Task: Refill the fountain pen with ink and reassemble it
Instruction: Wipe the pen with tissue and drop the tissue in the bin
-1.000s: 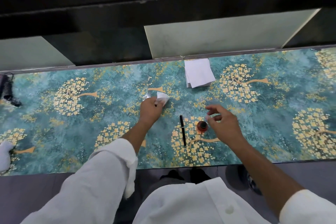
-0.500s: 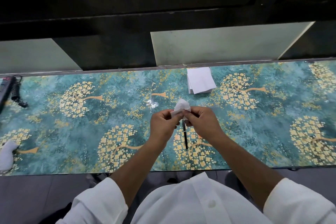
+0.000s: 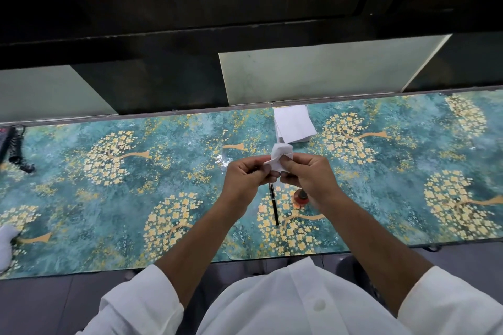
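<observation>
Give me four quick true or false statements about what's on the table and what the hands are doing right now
1. Both hands, left hand and right hand, hold a crumpled white tissue. True.
2. The black pen is held in the right hand. False: it lies on the table.
3. A stack of white paper lies at the table's far edge. True.
4. The ink bottle stands left of the pen. False: it stands right of it.

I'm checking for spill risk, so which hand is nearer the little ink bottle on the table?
Right. The right hand is directly above the ink bottle, its wrist partly covering it in the picture. The left hand is off to the bottle's left, beyond the pen.
</observation>
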